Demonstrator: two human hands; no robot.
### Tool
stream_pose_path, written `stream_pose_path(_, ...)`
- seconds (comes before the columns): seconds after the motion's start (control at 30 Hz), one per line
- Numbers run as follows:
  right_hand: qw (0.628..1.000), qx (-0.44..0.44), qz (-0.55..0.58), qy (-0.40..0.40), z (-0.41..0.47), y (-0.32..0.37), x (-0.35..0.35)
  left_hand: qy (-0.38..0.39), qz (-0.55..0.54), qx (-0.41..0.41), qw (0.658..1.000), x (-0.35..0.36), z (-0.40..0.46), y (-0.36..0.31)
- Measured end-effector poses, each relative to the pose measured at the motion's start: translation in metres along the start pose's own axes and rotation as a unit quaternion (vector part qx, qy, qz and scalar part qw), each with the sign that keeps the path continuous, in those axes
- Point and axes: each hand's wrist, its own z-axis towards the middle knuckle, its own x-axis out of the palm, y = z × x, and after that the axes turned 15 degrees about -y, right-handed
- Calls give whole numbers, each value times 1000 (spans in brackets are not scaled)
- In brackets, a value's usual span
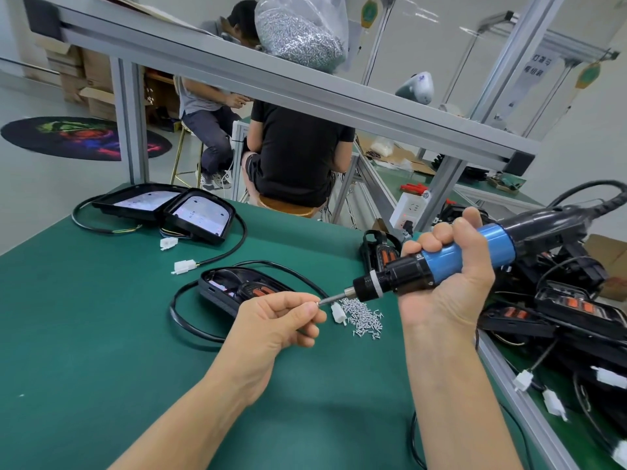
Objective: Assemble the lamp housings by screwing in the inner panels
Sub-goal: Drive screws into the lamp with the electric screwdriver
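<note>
My right hand (448, 276) grips a blue and black electric screwdriver (441, 262), held almost level with its bit pointing left. My left hand (281, 317) pinches a small screw (318, 303) against the bit's tip. Just beyond my left hand lies a black lamp housing (220, 286) with its cable looped round it on the green mat (101, 317). A loose heap of small silver screws (364, 317) lies on the mat under the screwdriver's bit, beside a white connector (338, 313).
Two black lamp housings with pale inner panels (163, 208) lie at the far left of the mat. A pile of black housings and cables (559, 317) fills the right side. A bag of screws (302, 32) sits on the overhead shelf. Two people sit at benches beyond.
</note>
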Motion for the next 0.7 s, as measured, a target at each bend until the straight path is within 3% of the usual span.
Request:
stream_pose_path(0.3,1000,-22,20,-5,-2,-8,-3,-25,4,38,999,1,3,-1)
stream_pose_path(0.57,998,-12,36,-56,1,-12,-8,-29,108,85,990,-1,3,-11)
stream_pose_path(0.63,997,-12,35,-67,2,-12,-9,-55,129,123,982,-7,9,-16)
stream_pose_path(0.7,996,-18,30,-77,4,-10,-11,-138,156,170,963,-23,26,-25)
